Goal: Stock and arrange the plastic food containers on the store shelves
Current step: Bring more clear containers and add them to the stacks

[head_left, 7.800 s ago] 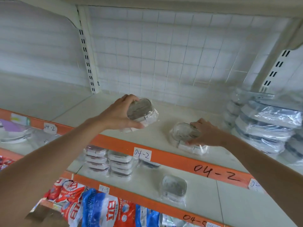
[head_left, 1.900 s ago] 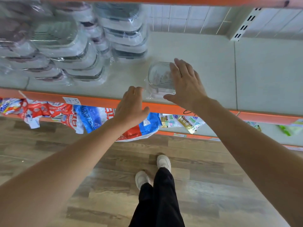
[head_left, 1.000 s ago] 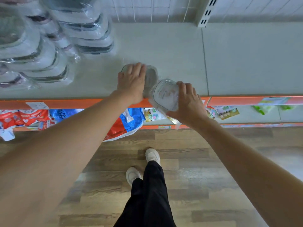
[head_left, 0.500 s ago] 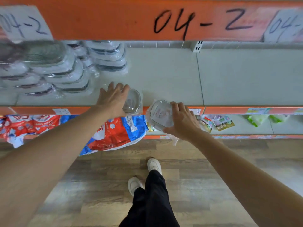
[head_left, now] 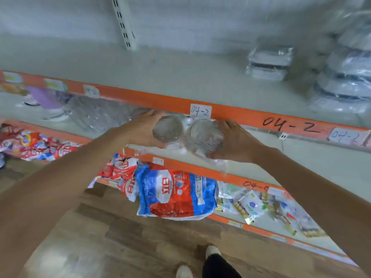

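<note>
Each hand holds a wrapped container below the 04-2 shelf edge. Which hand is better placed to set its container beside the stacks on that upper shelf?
Right hand, probably. Its container is nearer the stacks at the shelf's right; the left hand would have to cross over.

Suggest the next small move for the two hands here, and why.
Probably lift both onto the 04-2 shelf: the left hand and right hand each hold a wrapped clear container just below its orange edge, with bare space above.
</note>
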Motion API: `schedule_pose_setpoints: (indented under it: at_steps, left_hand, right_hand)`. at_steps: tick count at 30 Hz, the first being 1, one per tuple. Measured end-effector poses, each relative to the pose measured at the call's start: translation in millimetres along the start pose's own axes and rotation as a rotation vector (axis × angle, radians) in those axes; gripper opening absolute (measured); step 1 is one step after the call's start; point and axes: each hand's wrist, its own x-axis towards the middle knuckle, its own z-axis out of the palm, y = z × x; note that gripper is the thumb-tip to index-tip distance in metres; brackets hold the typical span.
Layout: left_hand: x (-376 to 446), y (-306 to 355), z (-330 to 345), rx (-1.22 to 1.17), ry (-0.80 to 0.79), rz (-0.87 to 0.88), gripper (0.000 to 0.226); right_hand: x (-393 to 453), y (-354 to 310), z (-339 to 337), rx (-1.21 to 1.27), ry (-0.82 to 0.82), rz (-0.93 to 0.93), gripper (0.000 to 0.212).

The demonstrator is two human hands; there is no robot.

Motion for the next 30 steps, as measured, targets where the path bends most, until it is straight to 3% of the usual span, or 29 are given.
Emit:
schedule_pose_setpoints:
  at_steps: [7, 13, 18, 23, 26, 28, 30]
  left_hand:
    - [6.0, 2.8, -75.6, -0.075, 0.117, 0.009, 0.088]
    - [59.1, 21.3, -111.5, -0.232, 0.259, 0.040, 0.079]
    - [105.9, 22.6, -92.4, -0.231, 0.128, -0.033, 0.079]
    - [138.9, 20.5, -93.5, -0.211, -0.015, -0.088, 0.082]
    - [156.7, 23.7, -108.4, -0.051, -0.143, -0.089, 0.090]
    - [164.6, 27.3, -117.7, 0.093, -0.199, -0.089, 0.094]
    - [172.5, 28.3, -123.5, 0.150, -0.248, -0.087, 0.096]
  right_hand:
    - [43.7, -14.4, -89.3, 0.163, 0.215, 0.021, 0.088]
    - [83.4, 27.7, -123.5, 0.007, 0.192, 0.263, 0.088]
    - [104.3, 60.1, -113.7, -0.049, 0.076, 0.228, 0.091]
    - [116.5, 78.8, -110.3, -0.149, 0.034, 0.168, 0.068]
    - [126.2, 81.2, -117.4, -0.254, -0.033, 0.159, 0.074]
    - [127.8, 78.8, -122.8, -0.229, -0.022, 0.116, 0.055]
    - [128.7, 78.2, -129.6, -0.167, -0.033, 0.074, 0.050]
